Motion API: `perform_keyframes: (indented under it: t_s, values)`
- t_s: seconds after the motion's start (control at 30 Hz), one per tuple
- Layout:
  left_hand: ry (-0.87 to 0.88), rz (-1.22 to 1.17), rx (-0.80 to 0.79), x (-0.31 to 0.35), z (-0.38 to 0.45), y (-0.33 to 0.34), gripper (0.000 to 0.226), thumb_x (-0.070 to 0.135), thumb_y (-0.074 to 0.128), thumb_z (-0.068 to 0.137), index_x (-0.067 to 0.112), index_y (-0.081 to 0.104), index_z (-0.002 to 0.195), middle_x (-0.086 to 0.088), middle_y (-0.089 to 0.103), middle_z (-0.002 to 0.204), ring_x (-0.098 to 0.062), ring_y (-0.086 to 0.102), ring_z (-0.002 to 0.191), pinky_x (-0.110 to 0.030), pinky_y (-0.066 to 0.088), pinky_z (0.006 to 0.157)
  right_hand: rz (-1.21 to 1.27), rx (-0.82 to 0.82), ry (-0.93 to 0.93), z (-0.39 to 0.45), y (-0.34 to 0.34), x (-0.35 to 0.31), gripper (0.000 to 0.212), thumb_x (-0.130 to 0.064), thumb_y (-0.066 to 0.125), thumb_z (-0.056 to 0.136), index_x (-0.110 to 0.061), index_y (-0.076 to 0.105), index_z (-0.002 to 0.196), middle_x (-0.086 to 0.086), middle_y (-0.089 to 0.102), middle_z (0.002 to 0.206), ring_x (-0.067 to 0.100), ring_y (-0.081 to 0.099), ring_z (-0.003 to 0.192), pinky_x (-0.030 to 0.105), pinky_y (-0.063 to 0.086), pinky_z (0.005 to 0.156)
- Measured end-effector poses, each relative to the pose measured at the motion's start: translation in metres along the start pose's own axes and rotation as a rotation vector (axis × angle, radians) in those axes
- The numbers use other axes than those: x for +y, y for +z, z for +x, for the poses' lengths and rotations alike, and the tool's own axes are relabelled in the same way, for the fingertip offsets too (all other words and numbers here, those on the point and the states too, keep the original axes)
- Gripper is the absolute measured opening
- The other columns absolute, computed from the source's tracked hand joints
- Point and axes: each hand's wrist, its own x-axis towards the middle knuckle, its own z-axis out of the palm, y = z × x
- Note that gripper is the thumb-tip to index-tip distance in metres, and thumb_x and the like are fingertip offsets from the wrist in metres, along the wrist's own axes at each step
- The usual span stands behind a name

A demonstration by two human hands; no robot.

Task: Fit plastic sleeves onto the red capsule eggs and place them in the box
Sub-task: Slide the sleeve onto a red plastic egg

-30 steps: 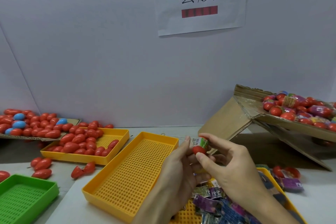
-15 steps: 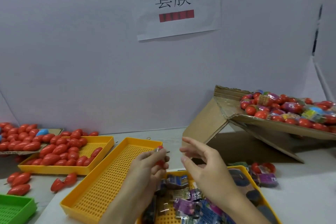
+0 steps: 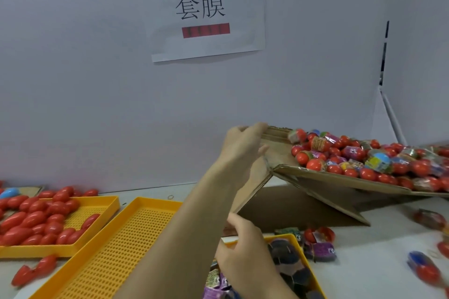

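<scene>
My left hand (image 3: 243, 145) reaches up to the near left corner of the tilted cardboard box (image 3: 340, 177), fingers relaxed and holding nothing I can see. Many sleeved red capsule eggs (image 3: 379, 160) are heaped in the box, one (image 3: 295, 135) just beyond my fingertips. My right hand (image 3: 240, 250) hovers low over the yellow tray of plastic sleeves (image 3: 216, 281); its fingertips are hidden and nothing shows in it. Bare red eggs (image 3: 36, 223) fill the far left yellow tray (image 3: 107, 223).
An empty perforated yellow tray (image 3: 126, 250) lies between the egg tray and the sleeve tray. Loose sleeved eggs (image 3: 320, 235) and blurred ones (image 3: 422, 267) lie on the table at right. Loose red eggs (image 3: 34, 269) sit at front left. A paper sign (image 3: 206, 9) hangs on the wall.
My left hand went from holding the sleeved egg near the trays up to the box corner and no longer holds it. My right hand dropped toward the sleeve tray. The view turned right.
</scene>
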Motion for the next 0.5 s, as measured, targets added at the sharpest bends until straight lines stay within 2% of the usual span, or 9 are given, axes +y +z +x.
perform_keyframes:
  t_s: [0.07,0.13,0.2,0.3,0.4,0.5]
  values:
    - [0.089,0.182,0.128,-0.016,0.002,-0.015,0.038,0.02,0.057,0.098,0.008,0.05,0.134,-0.008,0.057,0.127,-0.012,0.066,0.097,-0.03,0.054,0.091,-0.029,-0.007,-0.008,0.001,0.0,-0.001,0.024,-0.036,0.058,0.095,-0.046,0.055,0.117,-0.027,0.059,0.107,-0.005,0.051,0.106,0.002,0.037,0.073]
    - [0.184,0.322,0.277,-0.031,0.0,-0.044,0.031,0.02,0.055,0.098,0.013,0.058,0.128,-0.003,0.065,0.113,-0.008,0.068,0.083,-0.029,0.057,0.083,-0.042,-0.003,-0.008,0.002,0.002,-0.004,0.023,-0.031,0.058,0.095,-0.048,0.055,0.11,-0.024,0.059,0.107,-0.004,0.053,0.102,0.002,0.038,0.07]
    - [0.223,0.43,0.37,-0.048,-0.006,-0.081,0.026,0.018,0.053,0.098,0.012,0.065,0.12,0.001,0.068,0.1,-0.011,0.068,0.085,-0.028,0.057,0.075,-0.044,0.006,0.001,0.0,0.002,-0.006,0.026,-0.028,0.061,0.095,-0.052,0.056,0.103,-0.023,0.061,0.105,-0.006,0.055,0.099,0.002,0.041,0.067]
    - [0.185,0.634,0.445,-0.069,-0.018,-0.142,0.019,0.015,0.053,0.097,0.014,0.07,0.107,0.002,0.069,0.097,-0.015,0.065,0.094,-0.035,0.057,0.08,-0.095,-0.015,-0.048,-0.003,0.001,-0.006,0.029,-0.026,0.062,0.095,-0.055,0.056,0.101,-0.025,0.063,0.104,-0.006,0.055,0.1,0.005,0.045,0.074]
    - [0.17,1.069,0.495,-0.079,-0.026,-0.212,0.018,0.019,0.055,0.095,0.015,0.07,0.106,0.0,0.069,0.099,-0.011,0.059,0.089,-0.024,0.047,0.069,-0.116,-0.021,-0.069,-0.005,0.001,-0.005,0.031,-0.024,0.063,0.095,-0.054,0.058,0.097,-0.024,0.065,0.102,-0.008,0.056,0.099,0.011,0.049,0.081]
    - [0.061,1.53,0.591,-0.071,-0.024,-0.267,0.023,0.026,0.053,0.093,0.015,0.066,0.108,-0.006,0.067,0.11,-0.025,0.054,0.104,-0.037,0.047,0.081,-0.153,0.015,-0.08,-0.005,0.004,-0.007,0.032,-0.021,0.064,0.094,-0.052,0.061,0.091,-0.024,0.067,0.094,-0.015,0.053,0.096,0.009,0.048,0.076]
